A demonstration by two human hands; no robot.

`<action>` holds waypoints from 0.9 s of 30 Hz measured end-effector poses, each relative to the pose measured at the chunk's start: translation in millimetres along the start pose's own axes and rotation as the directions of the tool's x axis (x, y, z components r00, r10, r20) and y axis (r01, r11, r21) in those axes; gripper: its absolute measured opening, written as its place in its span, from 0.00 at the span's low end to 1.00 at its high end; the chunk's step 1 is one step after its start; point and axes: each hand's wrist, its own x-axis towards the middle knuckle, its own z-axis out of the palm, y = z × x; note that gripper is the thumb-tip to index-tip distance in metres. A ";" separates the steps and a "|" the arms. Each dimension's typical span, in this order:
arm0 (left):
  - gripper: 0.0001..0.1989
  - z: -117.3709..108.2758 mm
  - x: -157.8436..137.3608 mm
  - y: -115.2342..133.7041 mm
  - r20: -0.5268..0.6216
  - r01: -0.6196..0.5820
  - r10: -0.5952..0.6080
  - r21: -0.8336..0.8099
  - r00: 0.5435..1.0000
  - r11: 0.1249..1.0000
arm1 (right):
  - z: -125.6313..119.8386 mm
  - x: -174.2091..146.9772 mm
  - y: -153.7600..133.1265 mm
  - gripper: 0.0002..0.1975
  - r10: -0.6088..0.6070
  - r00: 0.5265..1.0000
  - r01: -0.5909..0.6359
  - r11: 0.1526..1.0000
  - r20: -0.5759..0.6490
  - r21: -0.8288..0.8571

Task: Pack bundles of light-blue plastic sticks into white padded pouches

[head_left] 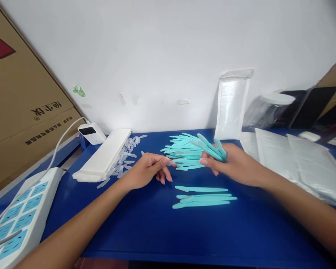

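My right hand point(229, 160) is closed round several turquoise eyebrow razors point(212, 149), whose pale, covered-looking ends fan up and left. Just left of the razor pile, my left hand point(149, 170) pinches a small translucent piece between thumb and finger; it looks like a clear blade cap point(172, 163). Behind and between the hands lies the pile of turquoise razors point(182, 149), handles mostly to the right. Nearer me, several loose razors point(204, 200) lie side by side on the blue table point(156, 235). Many clear caps point(123, 160) are scattered left of my left hand, partly hidden by it.
A white flat stack point(103, 155) lies beside the caps, near a white device point(92, 133) with a cable. A power strip point(25, 213) is at the left edge. One padded pouch point(232, 106) leans on the wall; others point(310, 164) lie right, near a lidded jar point(268, 112).
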 end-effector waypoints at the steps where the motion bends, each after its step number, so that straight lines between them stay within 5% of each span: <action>1: 0.29 1.0 0.4 -0.8 -0.001 0.003 -0.003 -0.024 1.000 1.000 | -0.5 -0.3 -0.1 0.21 0.003 1.000 -0.003 1.000 -0.006 0.005; 7: 0.28 0.8 -1.5 -0.4 -0.073 0.002 -0.011 -0.123 0.997 0.992 | -1.1 0.1 1.4 0.19 0.028 1.000 -0.028 1.000 -0.013 0.011; 27: 0.27 25.9 -6.7 4.7 0.035 -0.006 0.012 -0.158 0.999 0.987 | 22.5 -4.0 2.4 0.15 0.043 0.998 -0.047 0.993 0.038 0.113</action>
